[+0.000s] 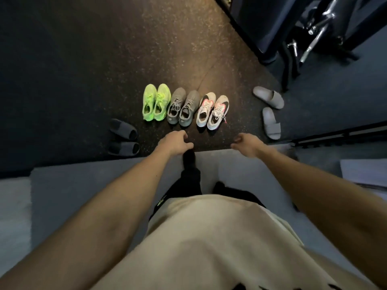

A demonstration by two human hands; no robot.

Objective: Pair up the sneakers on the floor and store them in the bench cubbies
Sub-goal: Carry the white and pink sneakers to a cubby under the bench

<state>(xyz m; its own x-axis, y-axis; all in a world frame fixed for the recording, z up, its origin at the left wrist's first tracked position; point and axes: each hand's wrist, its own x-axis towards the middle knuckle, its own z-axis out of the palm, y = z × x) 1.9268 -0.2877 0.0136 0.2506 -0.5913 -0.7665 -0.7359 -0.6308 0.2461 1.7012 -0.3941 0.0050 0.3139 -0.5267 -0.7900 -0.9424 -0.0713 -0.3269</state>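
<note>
Sneakers (185, 105) stand paired on floor (83, 59); my left grip (177, 142) and right grip (246, 144) hover loosely curled, empty.

Neon-green sneakers (156, 103), grey pair (181, 106), white-black-pink pair (212, 110) — dark speckled floor (125, 49).

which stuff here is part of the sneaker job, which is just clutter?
Job:
neon green sneakers
grey sneakers
white sneakers with pink laces
left hand and right hand, both empty

Clutter:
dark grey slides
light grey slides
metal gym equipment
papers

No bench cubbies in view.
</note>
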